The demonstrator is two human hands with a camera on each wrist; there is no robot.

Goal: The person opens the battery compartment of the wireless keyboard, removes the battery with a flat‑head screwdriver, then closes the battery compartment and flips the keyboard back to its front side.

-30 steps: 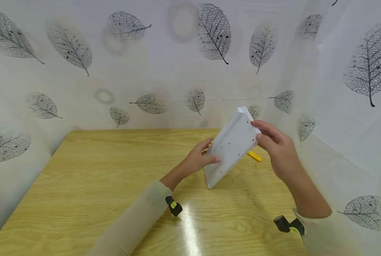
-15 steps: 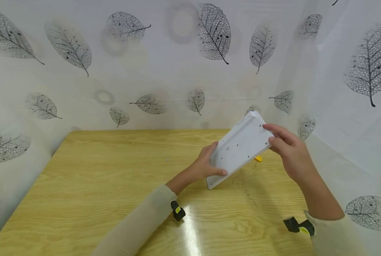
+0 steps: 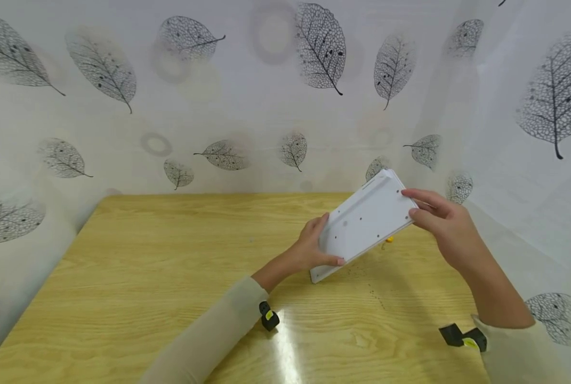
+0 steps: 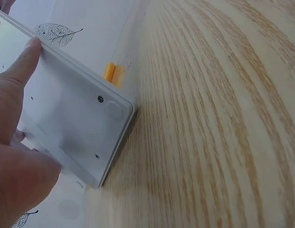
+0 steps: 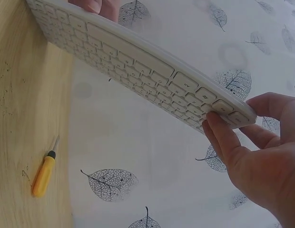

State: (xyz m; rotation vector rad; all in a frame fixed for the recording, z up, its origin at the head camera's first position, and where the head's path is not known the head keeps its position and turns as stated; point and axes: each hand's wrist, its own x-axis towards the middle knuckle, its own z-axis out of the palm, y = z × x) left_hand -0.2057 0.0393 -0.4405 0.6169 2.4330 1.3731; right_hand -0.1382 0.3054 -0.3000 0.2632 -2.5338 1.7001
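Observation:
A white keyboard (image 3: 362,224) is held tilted between both hands, its screw-dotted underside toward the head camera. One lower corner meets the wooden table in the left wrist view. My left hand (image 3: 311,248) grips the keyboard near its lower end, thumb over the underside. The upper right end is pinched by my right hand (image 3: 445,224); in the right wrist view its fingers (image 5: 221,133) lie on the keys of the keyboard (image 5: 157,85). A yellow-handled screwdriver (image 5: 44,175) lies on the table, mostly hidden behind the keyboard in the head view.
The wood-grain table (image 3: 160,288) spreads out under both arms. Small dark screws (image 3: 375,296) lie scattered on it to the right of the keyboard's lower corner. A pale curtain (image 3: 247,96) printed with leaves hangs behind the table and along the sides.
The keyboard's upper end has swung right and lower, turning its underside more toward the head camera. My right hand has moved right with it; my left hand has shifted slightly right and down.

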